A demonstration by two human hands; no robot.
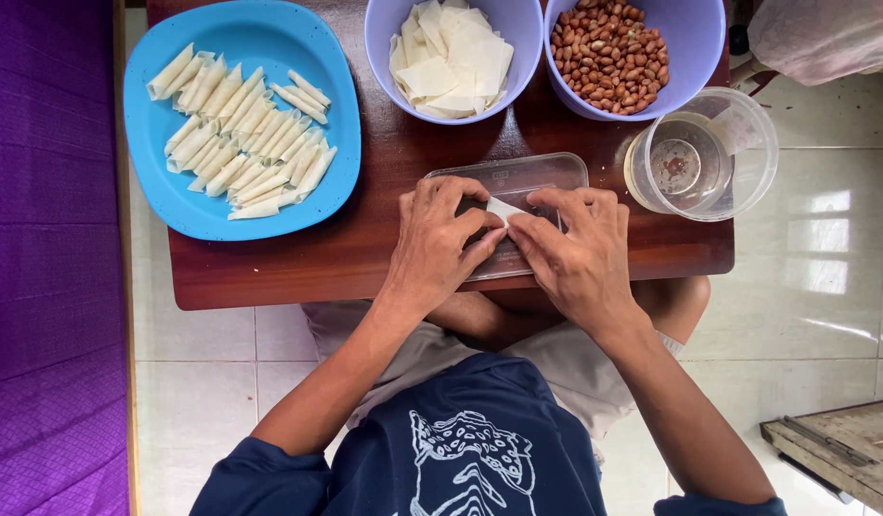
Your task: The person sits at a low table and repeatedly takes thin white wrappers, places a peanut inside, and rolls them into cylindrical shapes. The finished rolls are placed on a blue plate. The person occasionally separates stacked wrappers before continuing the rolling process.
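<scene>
Two hands pinch one small white wrapper piece [504, 209] over a clear plastic lid [511, 179].

Pale, thin and folded to a point, the wrapper sits on the lid at the near edge of my low wooden table [384, 239]. Beyond it stand a blue plate [338, 105] of rolled wrappers [246, 129], a lilac bowl of wrapper squares [453, 57], a lilac bowl of peanuts [610, 53] and a clear water tub [701, 155]. My left hand [440, 244] and right hand [577, 250] lie palms down, fingertips closed on the wrapper.
</scene>
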